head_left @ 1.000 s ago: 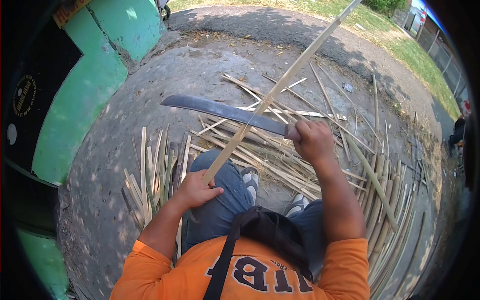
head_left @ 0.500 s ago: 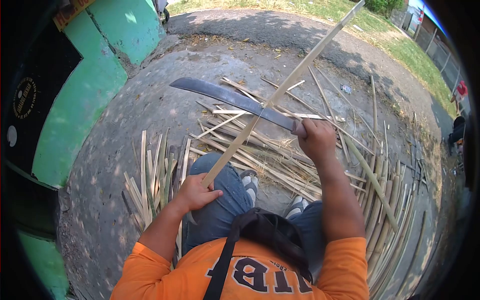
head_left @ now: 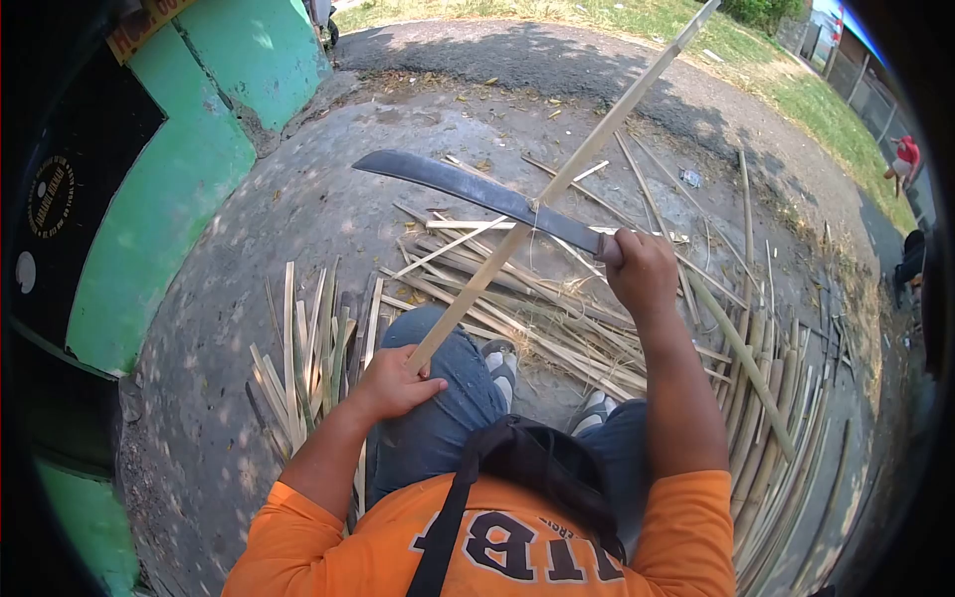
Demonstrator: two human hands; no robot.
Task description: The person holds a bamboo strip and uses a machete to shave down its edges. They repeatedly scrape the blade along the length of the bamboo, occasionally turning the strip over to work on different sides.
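Observation:
My left hand (head_left: 396, 385) rests against my left knee, closed round the lower end of a long pale bamboo strip (head_left: 477, 282). The strip slants up and away to the right, far past my feet. In my right hand (head_left: 642, 271) is the brown handle of a machete (head_left: 448, 185), gripped in a fist. Its dark, curved blade points left and lies across the strip near the middle. A thin curl of shaving shows where blade and strip cross.
Split bamboo strips (head_left: 557, 333) lie heaped on the concrete before my shoes. More strips (head_left: 298, 348) stand at my left, and long poles (head_left: 761, 398) lie at my right. A green wall (head_left: 164, 219) borders the left side. A person in red (head_left: 904, 159) is far off at the right.
The machete and my right hand have shifted slightly right and down toward me along the strip. My left hand has stayed at the knee, still holding the strip.

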